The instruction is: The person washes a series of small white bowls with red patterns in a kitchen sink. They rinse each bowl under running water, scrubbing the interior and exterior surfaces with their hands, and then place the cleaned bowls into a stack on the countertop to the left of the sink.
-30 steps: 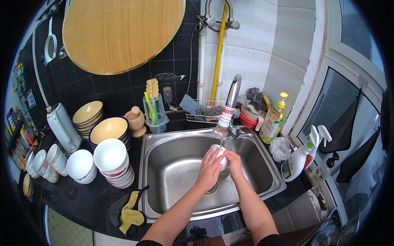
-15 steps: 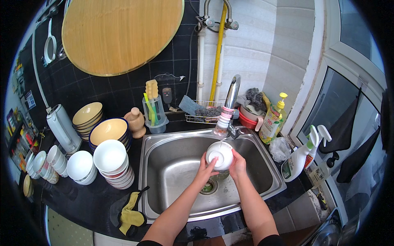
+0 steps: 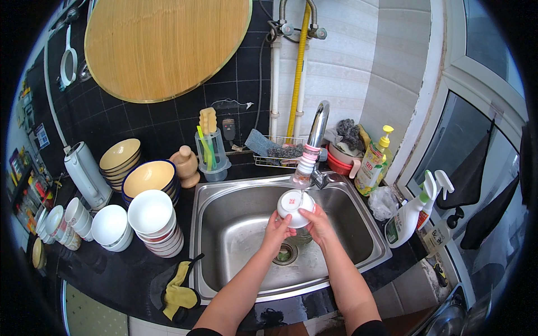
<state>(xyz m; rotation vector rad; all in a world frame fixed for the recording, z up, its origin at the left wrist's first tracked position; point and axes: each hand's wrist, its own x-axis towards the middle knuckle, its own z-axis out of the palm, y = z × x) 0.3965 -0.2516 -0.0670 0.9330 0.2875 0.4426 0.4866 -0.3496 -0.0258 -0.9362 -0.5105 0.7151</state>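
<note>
Over the steel sink [image 3: 224,235], a small white bowl [image 3: 296,208] is held bottom up, its foot ring and a red mark facing me. My left hand [image 3: 277,228] grips it at the lower left. On the lower right, my right hand [image 3: 318,225] grips it with the thumb on the underside. Just above the bowl is the tap [image 3: 319,120] with a pink and white nozzle [image 3: 305,163], and a thin stream of water falls onto the bowl. Below the hands lies the drain [image 3: 286,255]. The fingers behind the bowl are hidden.
Left of the sink stand stacked white bowls [image 3: 151,213], cream bowls [image 3: 148,178] and a yellow-black glove or cloth [image 3: 180,288]. Behind are a utensil holder [image 3: 213,157] and a wire rack [image 3: 274,159]. To the right are a soap bottle [image 3: 372,162] and a spray bottle [image 3: 404,221].
The bowl has turned and tipped in my hands, so the red mark on its base now shows. My right thumb has moved onto the underside; my left thumb has slid lower.
</note>
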